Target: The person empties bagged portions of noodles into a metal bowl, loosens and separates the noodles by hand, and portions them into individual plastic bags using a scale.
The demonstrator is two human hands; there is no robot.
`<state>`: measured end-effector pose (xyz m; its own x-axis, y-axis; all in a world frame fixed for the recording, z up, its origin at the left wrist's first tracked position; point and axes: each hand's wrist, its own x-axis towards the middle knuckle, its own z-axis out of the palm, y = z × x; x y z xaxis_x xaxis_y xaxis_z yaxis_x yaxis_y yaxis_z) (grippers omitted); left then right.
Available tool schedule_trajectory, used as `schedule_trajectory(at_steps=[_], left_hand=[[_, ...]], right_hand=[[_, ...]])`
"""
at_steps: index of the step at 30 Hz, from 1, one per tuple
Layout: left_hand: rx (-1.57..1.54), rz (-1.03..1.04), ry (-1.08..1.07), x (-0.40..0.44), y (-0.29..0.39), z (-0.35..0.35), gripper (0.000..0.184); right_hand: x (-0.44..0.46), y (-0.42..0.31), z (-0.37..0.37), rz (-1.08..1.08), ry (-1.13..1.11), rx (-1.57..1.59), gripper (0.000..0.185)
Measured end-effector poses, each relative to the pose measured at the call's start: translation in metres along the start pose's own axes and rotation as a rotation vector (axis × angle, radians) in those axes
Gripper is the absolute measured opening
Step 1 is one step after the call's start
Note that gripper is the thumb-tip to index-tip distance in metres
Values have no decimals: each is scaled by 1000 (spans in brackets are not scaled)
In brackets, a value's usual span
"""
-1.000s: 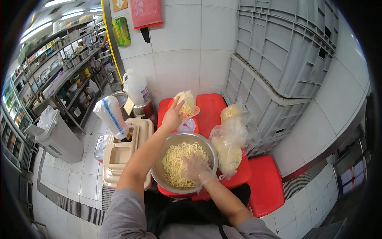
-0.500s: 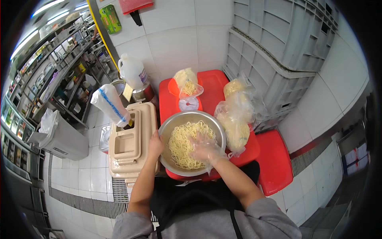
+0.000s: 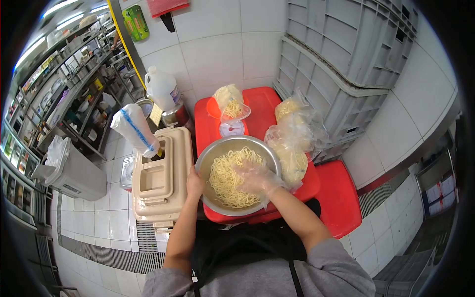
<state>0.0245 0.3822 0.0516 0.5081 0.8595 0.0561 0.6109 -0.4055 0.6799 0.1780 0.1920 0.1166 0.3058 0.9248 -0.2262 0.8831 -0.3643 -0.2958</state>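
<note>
A steel bowl (image 3: 202, 194) of pale yellow noodles (image 3: 230, 179) stands on a red stool (image 3: 208, 129). My left hand (image 3: 195, 183) is bare and grips the bowl's left rim, its fingers mostly hidden on the outside. In a clear plastic glove, my right hand (image 3: 258, 180) lies on the noodles at the bowl's right side, fingers spread. Behind the bowl is a dial scale (image 3: 232, 128) with a bag of noodles (image 3: 230, 103) on top. Several more bagged noodles (image 3: 292, 158) lie to the right of the bowl.
A beige lidded container (image 3: 141, 203) stands at the left with a wrapped bottle (image 3: 133, 128) on it. Behind are a white jug (image 3: 162, 89) and a steel pot. Grey crates (image 3: 336, 59) are stacked at the back right, and another red stool (image 3: 339, 203) is at the right.
My left hand has come down from the bag on the scale to the bowl's left rim. My right hand has stayed on the noodles. The view has shifted.
</note>
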Motion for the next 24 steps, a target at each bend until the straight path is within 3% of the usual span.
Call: schedule_trajectory(at_steps=[5,7,9,11,13,15,18,19,23,24], left_hand=[[-40,13,37,-1,5,6,34],[-41,2,16,-3,10,2,34],[-42,25,37,-2,5,6,34],[-48,19,41,-1,4,8,34],[-54,-20,26,-9,17,-2,34],[-62,-6,41,-12,20,-4,35],[-68,-9,54,-13,21,-4,35],[-69,-12,55,-14,21,-4,36],[-44,-59,21,-11,16,-2,39],[-45,-44,29,-11,13,-2,39]], right_hand=[[6,8,-25,-52,-59,-104,78],[4,19,-14,-216,330,-228,67],[12,24,-13,-283,505,-79,50],[37,25,-30,-249,462,329,32],[56,16,-50,-73,659,434,21],[82,9,-67,25,935,406,23],[85,-15,-116,33,752,629,22],[101,-8,-116,-29,769,511,22],[144,0,-116,278,564,121,25],[154,3,-115,267,567,131,25]])
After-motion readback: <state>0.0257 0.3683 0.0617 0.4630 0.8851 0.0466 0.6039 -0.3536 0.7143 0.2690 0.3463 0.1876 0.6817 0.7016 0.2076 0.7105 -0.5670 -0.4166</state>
